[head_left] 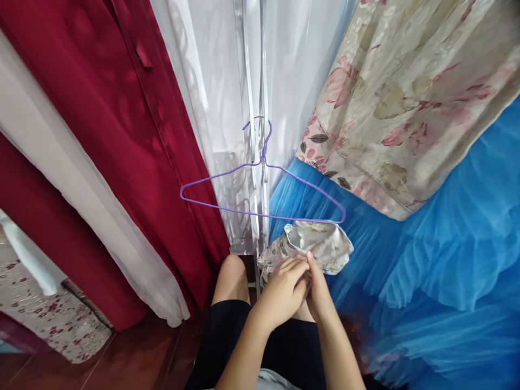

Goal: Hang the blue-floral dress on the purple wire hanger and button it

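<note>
A pale floral cloth (pixel 325 238) with a light rim hangs bunched in front of my knees, its white inner side partly showing. My left hand (pixel 286 284) has its fingers curled over the cloth's near edge. Close beside it, my right hand (pixel 319 287) pinches the same edge with the thumb on top; its other fingers are mostly hidden. Just above the cloth, a purple wire hanger (pixel 244 212) hangs by its hook, with nothing draped on it. The hanger's lower right corner is close to the cloth's upper rim; I cannot tell whether they touch.
White upright poles (pixel 260 65) stand behind the hanger. Red curtain-like fabric (pixel 162 141) and white fabric hang on the left. On the right are a floral drape (pixel 374 119) and blue ruffled tulle (pixel 439 260). The floor (pixel 138 357) is dark red tile.
</note>
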`<move>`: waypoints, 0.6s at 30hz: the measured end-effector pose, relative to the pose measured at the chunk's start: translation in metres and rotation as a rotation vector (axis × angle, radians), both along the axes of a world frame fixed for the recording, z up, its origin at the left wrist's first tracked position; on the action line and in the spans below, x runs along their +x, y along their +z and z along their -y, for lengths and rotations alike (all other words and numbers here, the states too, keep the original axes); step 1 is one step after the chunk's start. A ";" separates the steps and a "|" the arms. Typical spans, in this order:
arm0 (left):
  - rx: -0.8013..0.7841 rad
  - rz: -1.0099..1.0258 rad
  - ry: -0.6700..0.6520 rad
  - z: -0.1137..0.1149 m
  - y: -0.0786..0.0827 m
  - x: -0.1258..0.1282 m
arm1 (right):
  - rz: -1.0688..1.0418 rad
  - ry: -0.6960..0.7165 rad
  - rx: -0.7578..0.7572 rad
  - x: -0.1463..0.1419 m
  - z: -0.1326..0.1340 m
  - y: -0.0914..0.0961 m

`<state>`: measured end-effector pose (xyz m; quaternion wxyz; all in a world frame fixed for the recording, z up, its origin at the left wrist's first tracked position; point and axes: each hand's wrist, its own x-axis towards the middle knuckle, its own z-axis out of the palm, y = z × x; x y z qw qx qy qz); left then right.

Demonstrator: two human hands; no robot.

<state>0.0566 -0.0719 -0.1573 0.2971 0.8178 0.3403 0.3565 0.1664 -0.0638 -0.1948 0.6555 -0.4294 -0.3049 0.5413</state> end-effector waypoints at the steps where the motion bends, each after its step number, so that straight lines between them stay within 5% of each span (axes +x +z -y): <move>1: 0.010 -0.065 -0.046 -0.001 -0.004 0.000 | -0.068 0.030 -0.067 0.009 0.000 -0.004; 5: 0.132 -0.243 -0.169 -0.009 -0.007 -0.007 | -0.167 0.010 -0.177 0.042 0.002 -0.012; 10: 0.240 -0.302 -0.190 -0.021 0.020 -0.019 | -0.180 -0.025 -0.127 0.045 0.011 0.009; 18: -0.039 -0.217 -0.496 -0.033 0.046 -0.031 | 0.064 0.604 -0.046 0.030 0.043 0.049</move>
